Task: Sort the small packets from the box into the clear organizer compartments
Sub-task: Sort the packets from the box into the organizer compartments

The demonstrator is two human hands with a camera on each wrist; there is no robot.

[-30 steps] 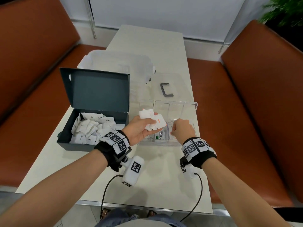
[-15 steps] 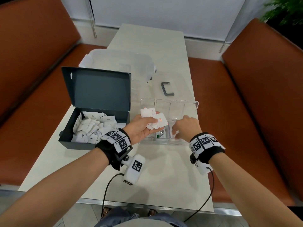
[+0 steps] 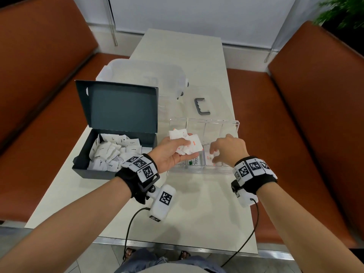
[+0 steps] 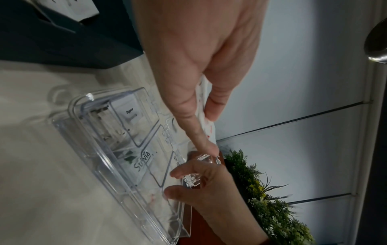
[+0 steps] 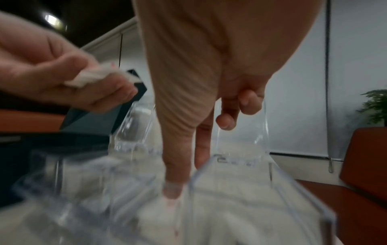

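My left hand [image 3: 173, 152] grips a bunch of white salt packets [image 3: 187, 144] with red print, above the left end of the clear organizer [image 3: 230, 125]. My right hand [image 3: 228, 150] reaches down into a middle front compartment. Its thumb and forefinger are straight and touch a white packet [image 3: 211, 157] lying there. In the right wrist view the thumb tip [image 5: 171, 190] presses on that packet. A Stevia packet [image 4: 142, 160] and a Pepper packet [image 4: 130, 112] lie in compartments further left. The dark open box [image 3: 82, 166] at the left holds several white packets [image 3: 112, 152].
A frosted plastic tub [image 3: 145, 75] stands behind the box. A grey handle [image 3: 201, 107] on a clear lid lies behind the organizer. Orange benches [image 3: 295, 134] flank the narrow table [image 3: 197, 213]. Cables hang from my wrists over the near table edge.
My right hand has moved forward from the organizer's near edge and lowered its fingers into the compartment. The left hand has kept its bunch of packets in about the same place.
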